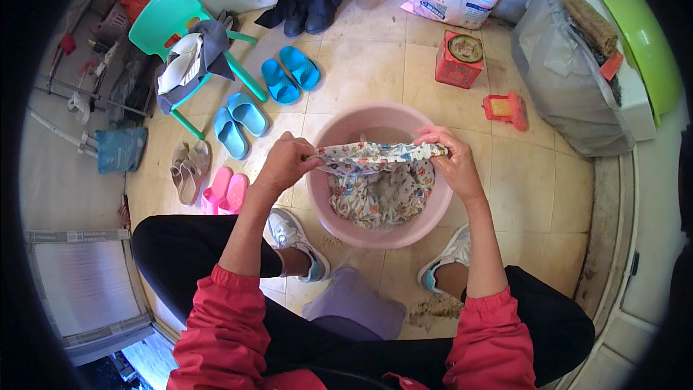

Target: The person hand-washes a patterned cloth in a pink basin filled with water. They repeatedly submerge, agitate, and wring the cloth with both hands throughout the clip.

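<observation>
A wet white garment [379, 158] with a colourful print and a gathered elastic waistband is stretched between my two hands. My left hand [289, 160] pinches the left end of the band, and my right hand [449, 154] grips the right end. The band hangs over a round pink plastic basin [346, 235] on the floor between my feet. The garment's lower part lies bunched inside the basin, where cloudy water [381, 134] shows near the far wall. How deep the water is, I cannot tell.
Right of the basin lie a soap bar in a red dish [506, 109] and a red tin [459, 67]. Several slippers [246, 114] and a green chair [168, 16] bearing clothes [187, 62] stand at left. Under me is a purple stool [354, 303]. A grey covered stack [563, 70] lines the right wall.
</observation>
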`<state>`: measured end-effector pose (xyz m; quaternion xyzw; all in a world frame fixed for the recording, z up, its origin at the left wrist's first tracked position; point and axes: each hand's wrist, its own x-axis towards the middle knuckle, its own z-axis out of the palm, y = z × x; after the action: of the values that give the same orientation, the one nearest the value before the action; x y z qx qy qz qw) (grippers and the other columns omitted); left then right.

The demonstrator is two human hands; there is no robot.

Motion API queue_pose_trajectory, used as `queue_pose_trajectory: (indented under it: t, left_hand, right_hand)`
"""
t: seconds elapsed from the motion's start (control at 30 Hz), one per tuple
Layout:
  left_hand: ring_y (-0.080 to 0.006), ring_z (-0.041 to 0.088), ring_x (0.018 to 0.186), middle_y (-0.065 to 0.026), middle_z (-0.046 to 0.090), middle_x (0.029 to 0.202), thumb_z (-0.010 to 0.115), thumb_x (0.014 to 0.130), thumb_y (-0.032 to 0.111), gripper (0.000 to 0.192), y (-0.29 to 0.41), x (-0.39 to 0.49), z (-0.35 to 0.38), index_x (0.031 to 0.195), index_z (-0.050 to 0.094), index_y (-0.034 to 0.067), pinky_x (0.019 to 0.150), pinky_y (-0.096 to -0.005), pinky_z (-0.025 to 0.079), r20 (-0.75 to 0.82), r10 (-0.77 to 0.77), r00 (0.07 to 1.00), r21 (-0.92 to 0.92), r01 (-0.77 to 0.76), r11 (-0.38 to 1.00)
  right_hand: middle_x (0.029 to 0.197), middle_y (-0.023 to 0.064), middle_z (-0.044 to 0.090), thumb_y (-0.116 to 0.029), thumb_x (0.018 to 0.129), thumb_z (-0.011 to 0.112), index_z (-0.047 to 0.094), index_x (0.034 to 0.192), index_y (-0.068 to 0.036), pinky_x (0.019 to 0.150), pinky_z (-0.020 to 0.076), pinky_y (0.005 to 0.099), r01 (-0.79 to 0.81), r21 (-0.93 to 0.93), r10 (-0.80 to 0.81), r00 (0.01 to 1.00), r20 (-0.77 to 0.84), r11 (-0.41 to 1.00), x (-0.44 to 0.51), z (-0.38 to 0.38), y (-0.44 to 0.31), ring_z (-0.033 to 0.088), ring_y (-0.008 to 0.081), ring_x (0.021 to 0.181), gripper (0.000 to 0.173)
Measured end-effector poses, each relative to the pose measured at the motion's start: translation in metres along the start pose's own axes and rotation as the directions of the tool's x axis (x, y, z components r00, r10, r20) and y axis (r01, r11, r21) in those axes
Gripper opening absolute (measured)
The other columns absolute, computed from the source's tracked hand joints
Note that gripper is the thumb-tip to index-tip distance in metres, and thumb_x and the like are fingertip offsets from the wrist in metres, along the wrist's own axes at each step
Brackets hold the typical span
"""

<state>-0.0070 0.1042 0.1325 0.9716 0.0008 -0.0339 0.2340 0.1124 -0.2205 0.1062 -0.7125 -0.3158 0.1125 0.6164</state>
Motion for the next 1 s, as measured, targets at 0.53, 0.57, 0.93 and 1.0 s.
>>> queue_pose_trajectory:
  t: [0.53,0.57,0.93,1.0]
  left_hand:
    - [-0.0079,0.053,0.086,0.0003,0.058,0.089,0.065,0.092,0.028,0.024,0.02,0.004,-0.006,0.096,0.056,0.006,0.079,-0.0247,0.044,0.023,-0.136,0.99,-0.833,0.094,0.545]
    - [-0.008,0.053,0.086,0.0002,0.057,0.089,0.064,0.092,0.028,0.024,0.023,0.004,-0.007,0.096,0.055,0.007,0.079,-0.0247,0.043,0.013,-0.157,0.988,-0.835,0.097,0.542]
    - [-0.0157,0.054,0.096,-0.0038,0.055,0.099,0.055,0.087,0.009,0.033,0.027,0.008,0.013,0.119,0.057,0.006,0.088,-0.0285,0.043,0.078,-0.019,0.997,-0.528,0.058,0.847]
    - [-0.0181,0.057,0.096,-0.0064,0.054,0.098,0.05,0.085,0.006,0.026,0.029,0.01,0.025,0.11,0.059,0.002,0.09,-0.0303,0.044,0.127,-0.058,0.99,-0.38,0.103,0.919]
  right_hand:
    - [0.107,0.0141,0.067,-0.036,0.077,0.077,0.063,0.106,-0.004,0.081,0.047,0.0359,-0.27,-0.196,0.308,0.93,0.199,0.943,-0.03,0.071,0.033,0.063,0.0261,0.09,0.046]
    - [0.109,0.014,0.065,-0.035,0.076,0.077,0.061,0.109,-0.005,0.083,0.0465,0.0348,-0.353,-0.202,0.396,0.886,0.242,0.914,-0.029,0.07,0.03,0.062,0.0255,0.092,0.047]
    - [0.117,0.0076,0.058,-0.016,0.083,0.069,0.048,0.104,-0.008,0.094,0.0441,0.0333,-0.273,0.726,0.283,0.953,0.113,0.632,-0.002,0.04,0.008,0.055,0.0173,0.107,0.03]
    - [0.116,0.0078,0.058,-0.025,0.086,0.071,0.044,0.114,-0.008,0.091,0.0466,0.0332,-0.302,0.867,0.309,0.933,0.184,0.396,-0.004,0.051,0.008,0.055,0.0147,0.107,0.043]
